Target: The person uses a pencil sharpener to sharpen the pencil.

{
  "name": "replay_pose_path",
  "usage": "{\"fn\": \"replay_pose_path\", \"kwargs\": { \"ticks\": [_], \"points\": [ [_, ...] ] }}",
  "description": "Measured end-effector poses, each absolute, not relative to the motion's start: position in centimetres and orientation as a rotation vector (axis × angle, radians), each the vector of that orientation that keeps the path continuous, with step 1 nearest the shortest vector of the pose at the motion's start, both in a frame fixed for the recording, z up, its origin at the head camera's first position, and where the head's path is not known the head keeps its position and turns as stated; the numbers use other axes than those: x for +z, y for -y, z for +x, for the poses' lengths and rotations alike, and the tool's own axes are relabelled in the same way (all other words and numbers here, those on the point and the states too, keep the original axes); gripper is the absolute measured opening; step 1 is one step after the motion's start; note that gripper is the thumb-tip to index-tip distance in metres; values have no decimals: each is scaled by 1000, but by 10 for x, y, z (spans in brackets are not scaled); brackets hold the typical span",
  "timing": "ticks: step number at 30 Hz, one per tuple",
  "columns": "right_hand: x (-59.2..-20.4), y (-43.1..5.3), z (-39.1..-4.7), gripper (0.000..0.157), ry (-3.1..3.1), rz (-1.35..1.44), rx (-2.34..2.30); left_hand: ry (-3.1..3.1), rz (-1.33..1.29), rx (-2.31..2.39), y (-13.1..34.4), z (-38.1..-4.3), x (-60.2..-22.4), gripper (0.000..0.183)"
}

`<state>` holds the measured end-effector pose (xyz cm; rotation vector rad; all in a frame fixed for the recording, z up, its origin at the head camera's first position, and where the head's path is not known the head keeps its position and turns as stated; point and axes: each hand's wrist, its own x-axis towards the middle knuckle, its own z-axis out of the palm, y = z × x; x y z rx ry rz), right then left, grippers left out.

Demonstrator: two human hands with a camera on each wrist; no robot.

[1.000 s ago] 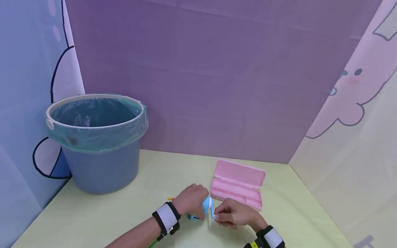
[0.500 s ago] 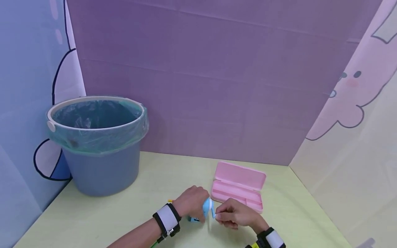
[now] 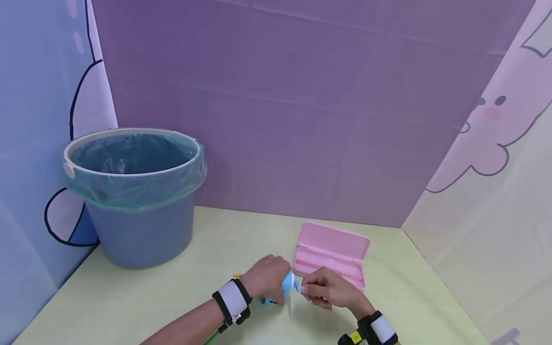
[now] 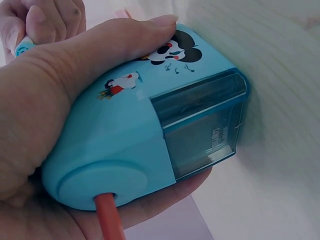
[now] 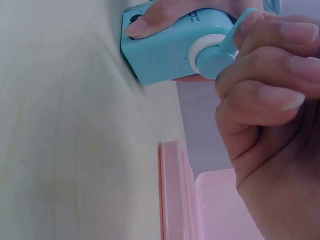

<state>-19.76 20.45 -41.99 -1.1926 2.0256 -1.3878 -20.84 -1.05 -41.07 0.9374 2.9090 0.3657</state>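
A light-blue crank pencil sharpener (image 4: 132, 120) with cartoon stickers and a clear shavings drawer stands on the table. My left hand (image 3: 268, 279) grips its body, thumb across the top in the left wrist view. An orange-red pencil (image 4: 109, 217) sticks out of the hole in its face; in the head view only its yellowish end (image 3: 236, 275) shows left of the hand. On the opposite side, my right hand (image 3: 331, 289) pinches the end of the blue crank handle (image 5: 241, 27). The crank's round hub and white ring are visible in the right wrist view.
Just behind the right hand lies an opened pink pencil case (image 3: 332, 244). A blue bucket (image 3: 142, 235) lined with a green plastic bag stands at the back left. Purple, blue and pale printed panels enclose the yellowish table (image 3: 172, 302).
My right hand has moved up slightly with the crank handle, which has swung from pointing down to pointing right. My left hand holds the sharpener in the same place.
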Motion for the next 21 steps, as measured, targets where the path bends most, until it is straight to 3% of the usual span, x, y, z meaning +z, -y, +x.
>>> {"fn": "replay_pose_path", "kwargs": {
  "ticks": [21],
  "points": [
    [-406, -205, -208, 28, -2226, -1148, -1309, -2894, 933, 327, 11, -209, -408, 44]
  ]
}}
